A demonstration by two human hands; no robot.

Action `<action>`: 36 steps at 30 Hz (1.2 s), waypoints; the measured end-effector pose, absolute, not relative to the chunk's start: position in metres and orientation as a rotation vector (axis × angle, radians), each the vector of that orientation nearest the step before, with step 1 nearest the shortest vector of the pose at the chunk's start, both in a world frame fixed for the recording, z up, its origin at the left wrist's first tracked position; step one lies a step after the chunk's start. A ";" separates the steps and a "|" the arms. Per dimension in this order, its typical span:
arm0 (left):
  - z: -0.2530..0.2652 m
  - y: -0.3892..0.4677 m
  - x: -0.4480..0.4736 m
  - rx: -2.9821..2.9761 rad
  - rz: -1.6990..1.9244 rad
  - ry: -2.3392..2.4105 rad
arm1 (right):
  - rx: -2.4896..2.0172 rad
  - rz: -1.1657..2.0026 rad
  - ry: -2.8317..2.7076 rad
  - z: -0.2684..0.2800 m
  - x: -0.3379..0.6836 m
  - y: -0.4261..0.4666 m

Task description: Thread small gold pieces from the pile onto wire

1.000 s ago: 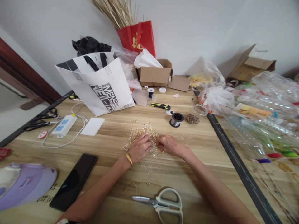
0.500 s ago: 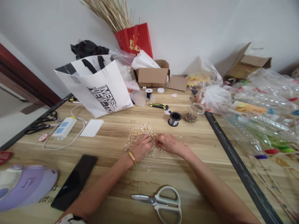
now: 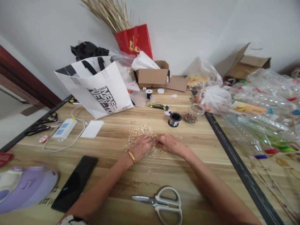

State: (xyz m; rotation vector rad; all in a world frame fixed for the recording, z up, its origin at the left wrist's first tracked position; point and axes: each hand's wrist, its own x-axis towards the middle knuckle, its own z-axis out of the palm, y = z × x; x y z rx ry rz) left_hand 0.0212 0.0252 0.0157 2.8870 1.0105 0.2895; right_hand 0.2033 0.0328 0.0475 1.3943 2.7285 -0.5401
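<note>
A loose heap of small gold and clear beads (image 3: 137,134) lies on the wooden table. Over its right part my left hand (image 3: 143,145), with a gold bracelet at the wrist, has its fingers curled down and closed. Just across from it, at the heap's right edge, my right hand (image 3: 167,143) is closed in a pinch. What lies between the fingertips of either hand is too small to make out. Nearer to me are a thin silvery chain (image 3: 150,167) and a fine gold chain (image 3: 147,183). White-handled scissors (image 3: 164,203) rest below them, blades pointing left.
A wire spool (image 3: 174,119), a glass jar (image 3: 192,114) with small beads and a yellow-black cutter (image 3: 158,106) stand beyond the hands. At left are a phone (image 3: 74,182), a power strip (image 3: 65,129) and a white bag (image 3: 98,90). Plastic bottles (image 3: 272,90) crowd the right.
</note>
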 end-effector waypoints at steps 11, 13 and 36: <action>0.019 0.028 0.009 2.546 0.654 1.075 | 1.402 -0.778 2.883 0.046 0.206 0.035; 0.017 0.028 0.007 2.507 0.690 1.082 | 1.398 -0.841 2.898 0.043 0.206 0.036; 0.003 0.025 0.006 2.504 0.761 1.179 | 1.442 -0.392 2.636 0.037 0.182 0.019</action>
